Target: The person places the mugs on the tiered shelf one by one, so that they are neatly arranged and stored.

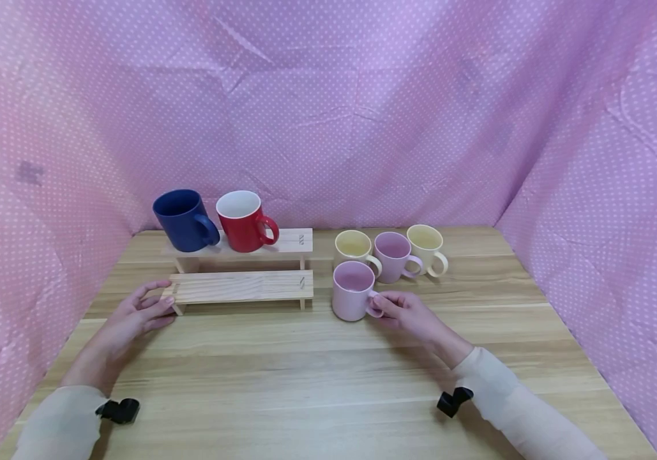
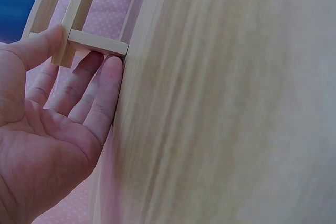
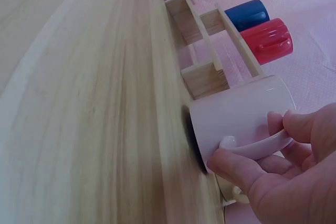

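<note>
My right hand (image 1: 414, 317) pinches the handle of a pale pink mug (image 1: 348, 301) between thumb and fingers. In the right wrist view, the mug's base is close over the table with a dark shadow under it. My left hand (image 1: 133, 314) holds the left end of the lower step of a two-step wooden rack (image 1: 242, 285). Its thumb (image 2: 44, 43) lies on the board's end while the other fingers reach under it by the leg. On the upper step stand a blue mug (image 1: 181, 223) and a red mug (image 1: 241, 227) with a white inside, handles to the right.
Behind the held mug stand a yellow mug (image 1: 351, 246), another pink mug (image 1: 391, 259) and a second yellow mug (image 1: 424, 246), close together. They rest on a wood-grain table (image 1: 282, 383). A pink dotted cloth (image 1: 328, 115) hangs around the back and sides.
</note>
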A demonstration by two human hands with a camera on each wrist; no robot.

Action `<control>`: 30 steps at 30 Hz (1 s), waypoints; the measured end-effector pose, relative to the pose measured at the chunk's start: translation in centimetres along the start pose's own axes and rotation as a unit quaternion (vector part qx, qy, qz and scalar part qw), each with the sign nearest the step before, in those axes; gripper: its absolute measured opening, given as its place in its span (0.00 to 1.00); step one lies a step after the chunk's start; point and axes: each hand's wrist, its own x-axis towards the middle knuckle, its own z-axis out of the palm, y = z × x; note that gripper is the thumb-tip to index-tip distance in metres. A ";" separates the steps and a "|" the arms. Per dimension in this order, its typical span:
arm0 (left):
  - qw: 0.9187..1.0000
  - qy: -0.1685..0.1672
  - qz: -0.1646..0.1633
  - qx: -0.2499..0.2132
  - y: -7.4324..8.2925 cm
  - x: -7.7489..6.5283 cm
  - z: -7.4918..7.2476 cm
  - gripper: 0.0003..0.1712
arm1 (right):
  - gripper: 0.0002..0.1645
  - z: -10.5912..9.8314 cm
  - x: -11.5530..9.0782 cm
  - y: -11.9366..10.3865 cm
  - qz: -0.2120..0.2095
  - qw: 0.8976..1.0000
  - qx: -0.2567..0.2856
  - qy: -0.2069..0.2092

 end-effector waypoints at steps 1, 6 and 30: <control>1.000 0.000 -0.001 0.000 0.0 0.0 0.0 0.25 | 0.23 0.0 0.0 -0.1 0.001 1.000 0.000 0.001; 1.000 0.002 -0.003 0.002 0.1 0.0 0.0 0.25 | 0.24 0.1 -0.2 -0.8 0.012 0.999 0.039 -0.010; 1.000 0.012 -0.012 0.013 0.2 -0.2 0.1 0.27 | 0.20 1.5 2.8 -10.5 -0.090 0.993 0.076 0.006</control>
